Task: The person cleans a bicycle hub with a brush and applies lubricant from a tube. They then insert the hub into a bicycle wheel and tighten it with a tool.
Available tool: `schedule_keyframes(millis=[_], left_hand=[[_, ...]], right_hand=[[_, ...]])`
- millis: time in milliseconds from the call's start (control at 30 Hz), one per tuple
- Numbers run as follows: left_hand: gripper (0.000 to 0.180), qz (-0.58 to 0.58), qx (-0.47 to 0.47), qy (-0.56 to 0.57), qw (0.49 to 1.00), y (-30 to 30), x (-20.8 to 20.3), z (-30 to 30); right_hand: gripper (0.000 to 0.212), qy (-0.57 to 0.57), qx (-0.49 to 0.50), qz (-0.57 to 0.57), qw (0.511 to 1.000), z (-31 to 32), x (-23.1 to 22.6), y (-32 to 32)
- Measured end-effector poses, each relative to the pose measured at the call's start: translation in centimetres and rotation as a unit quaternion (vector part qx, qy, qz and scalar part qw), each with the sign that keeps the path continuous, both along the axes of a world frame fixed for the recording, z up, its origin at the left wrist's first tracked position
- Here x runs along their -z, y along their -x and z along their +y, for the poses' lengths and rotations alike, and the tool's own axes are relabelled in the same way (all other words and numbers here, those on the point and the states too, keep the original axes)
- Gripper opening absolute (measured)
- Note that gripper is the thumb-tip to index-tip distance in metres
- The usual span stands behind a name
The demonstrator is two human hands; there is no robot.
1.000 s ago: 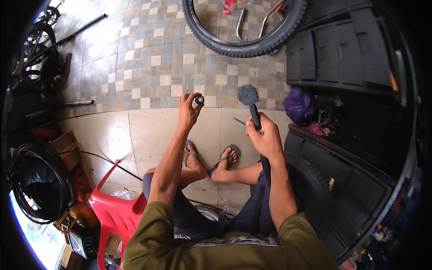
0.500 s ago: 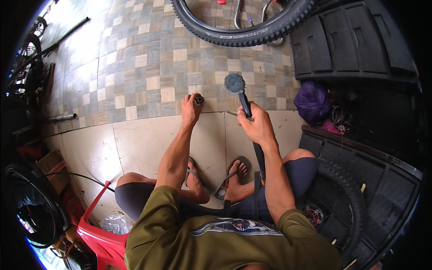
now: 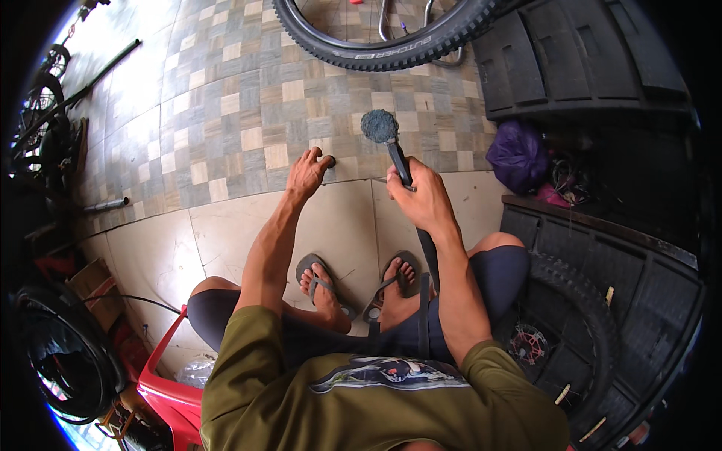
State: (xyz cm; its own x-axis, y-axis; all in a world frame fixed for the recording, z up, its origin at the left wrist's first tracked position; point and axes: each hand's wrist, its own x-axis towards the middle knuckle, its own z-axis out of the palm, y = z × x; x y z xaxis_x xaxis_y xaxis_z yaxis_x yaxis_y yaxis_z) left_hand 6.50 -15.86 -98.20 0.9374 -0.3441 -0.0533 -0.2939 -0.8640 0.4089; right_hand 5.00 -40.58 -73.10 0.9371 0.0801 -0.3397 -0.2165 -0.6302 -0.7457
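Observation:
My right hand (image 3: 423,197) is wrapped round the dark handle of a mallet (image 3: 379,126). The mallet's round, worn grey head points away from me, above the checkered floor. A small dark round part (image 3: 330,161) stands on the floor near the tile border. Beside it is my left hand (image 3: 307,173), with fingers apart and the thumb side at the part's edge. Whether the thumb touches it I cannot tell.
A bicycle wheel (image 3: 376,57) is at the far side. Dark drawers (image 3: 556,60), a purple bag (image 3: 519,156) and another tyre (image 3: 594,316) are on the right. A red plastic chair (image 3: 169,398) and a metal tube (image 3: 107,204) are on the left.
My left hand has loosened from the small round part and shifted left, its fingers spreading. The mallet in my right hand has moved slightly left and away. My left foot has moved left.

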Motion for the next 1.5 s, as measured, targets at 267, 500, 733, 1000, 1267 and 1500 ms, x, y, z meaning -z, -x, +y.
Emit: schedule_keyframes(millis=[267, 500, 733, 1000, 1267, 1500], left_hand=[[0.022, -0.02, 0.065, -0.046, 0.997, -0.9, -0.3, 0.1], [0.02, -0.004, 0.051, -0.037, 0.998, -1.6, 0.1, -0.3], [0.021, 0.011, 0.033, -0.005, 0.999, -1.3, 0.5, -0.5], [0.022, 0.006, 0.003, -0.003, 1.0, -0.7, 0.0, -0.9], [0.024, -0.008, -0.009, 0.007, 1.0, -0.3, 0.3, -1.2], [0.021, 0.025, -0.035, 0.012, 0.999, 0.0, 0.1, -1.3]], right_hand=[[0.027, -0.016, 0.01, 0.013, 1.0, -0.4, 0.4, 0.9], [0.027, -0.04, 0.004, 0.017, 0.999, 0.0, 0.5, 0.7], [0.019, -0.02, -0.006, 0.036, 0.999, -0.4, 0.2, 0.4], [0.03, -0.04, 0.005, 0.015, 0.999, -0.8, 1.1, 0.8], [0.031, -0.029, 0.0, 0.028, 0.999, -1.3, 1.0, 0.8], [0.029, -0.034, 0.003, 0.025, 0.999, -1.6, 1.5, 0.5]])
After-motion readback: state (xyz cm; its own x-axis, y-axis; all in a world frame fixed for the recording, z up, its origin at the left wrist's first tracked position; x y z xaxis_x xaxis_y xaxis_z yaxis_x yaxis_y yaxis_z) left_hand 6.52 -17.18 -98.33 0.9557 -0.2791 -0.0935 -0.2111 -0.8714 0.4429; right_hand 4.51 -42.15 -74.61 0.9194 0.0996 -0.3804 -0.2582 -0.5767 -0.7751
